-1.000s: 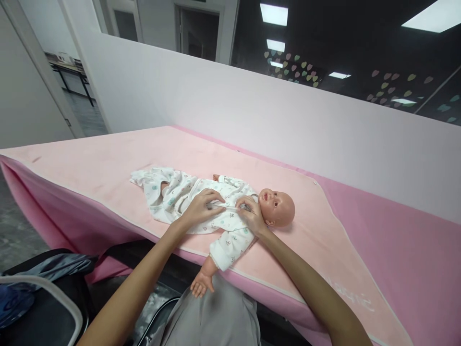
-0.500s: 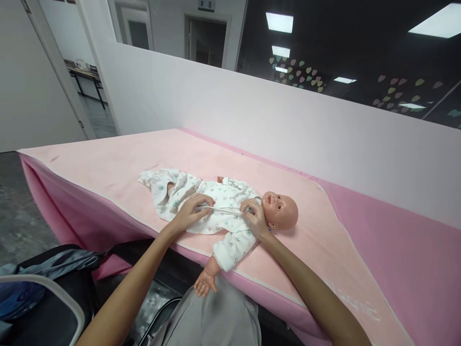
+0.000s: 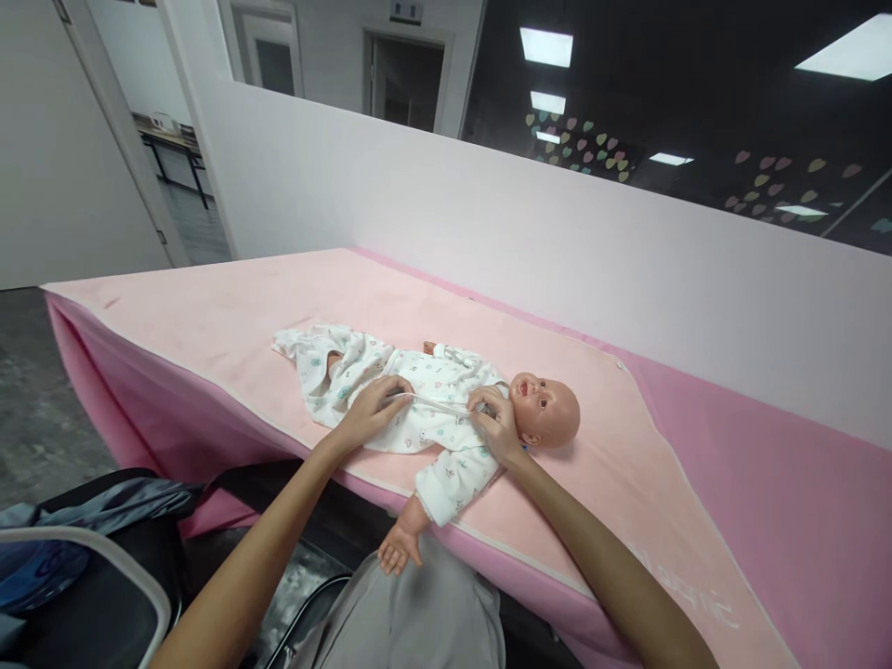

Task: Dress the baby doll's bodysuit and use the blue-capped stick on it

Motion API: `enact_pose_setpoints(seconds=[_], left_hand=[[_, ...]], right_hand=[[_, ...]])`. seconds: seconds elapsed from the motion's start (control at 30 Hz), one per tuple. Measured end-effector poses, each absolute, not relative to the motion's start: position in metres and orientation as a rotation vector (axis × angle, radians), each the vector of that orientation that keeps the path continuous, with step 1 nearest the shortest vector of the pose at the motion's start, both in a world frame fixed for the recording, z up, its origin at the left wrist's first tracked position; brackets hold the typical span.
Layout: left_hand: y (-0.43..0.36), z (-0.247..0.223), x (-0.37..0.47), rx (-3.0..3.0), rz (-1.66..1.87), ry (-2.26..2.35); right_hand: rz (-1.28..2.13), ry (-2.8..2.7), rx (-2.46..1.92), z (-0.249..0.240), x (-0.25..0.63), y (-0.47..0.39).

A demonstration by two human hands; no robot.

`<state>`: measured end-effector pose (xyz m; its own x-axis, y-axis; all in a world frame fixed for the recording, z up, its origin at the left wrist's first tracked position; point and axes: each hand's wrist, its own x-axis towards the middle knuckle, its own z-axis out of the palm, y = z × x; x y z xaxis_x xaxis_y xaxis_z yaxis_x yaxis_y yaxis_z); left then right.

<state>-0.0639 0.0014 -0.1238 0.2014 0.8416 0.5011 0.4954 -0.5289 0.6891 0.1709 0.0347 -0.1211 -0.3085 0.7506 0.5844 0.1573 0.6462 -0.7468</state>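
Observation:
A baby doll (image 3: 544,409) lies on its back on the pink table cover, head to the right. It wears a white printed baby romper (image 3: 418,432), with one doll arm (image 3: 404,539) hanging past the near table edge. Level with the doll's waist, my left hand (image 3: 380,404) is closed, pinching the white edge of the romper's front. My right hand (image 3: 496,420) is closed on the same edge near the neckline, just below the doll's chin. Between both hands the edge runs as a taut pale strip. What lies under my fingertips is partly hidden.
The pale pink cover (image 3: 229,307) spreads over the table against a white wall (image 3: 488,214) with dark glass above. At lower left stands a black chair (image 3: 98,595) with cloth and a blue item on it. My grey-trousered lap (image 3: 418,613) is close below the edge.
The fingers of my left hand have drawn closer together on the romper's edge, and the strip between the hands looks slightly shifted. The view has moved a little; the doll lies as before.

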Motion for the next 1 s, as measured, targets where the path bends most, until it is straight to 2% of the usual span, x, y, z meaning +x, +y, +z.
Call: enact_pose_setpoints(seconds=[0.23, 1.0], left_hand=[[0.009, -0.127, -0.053, 2.157, 1.286, 1.519], [0.007, -0.116, -0.074, 2.002, 1.092, 1.284]], right_hand=[[0.699, -1.827, -0.74, -0.123, 0.171, 0.036], [0.669, -1.814, -0.758, -0.12, 0.169, 0.034]])
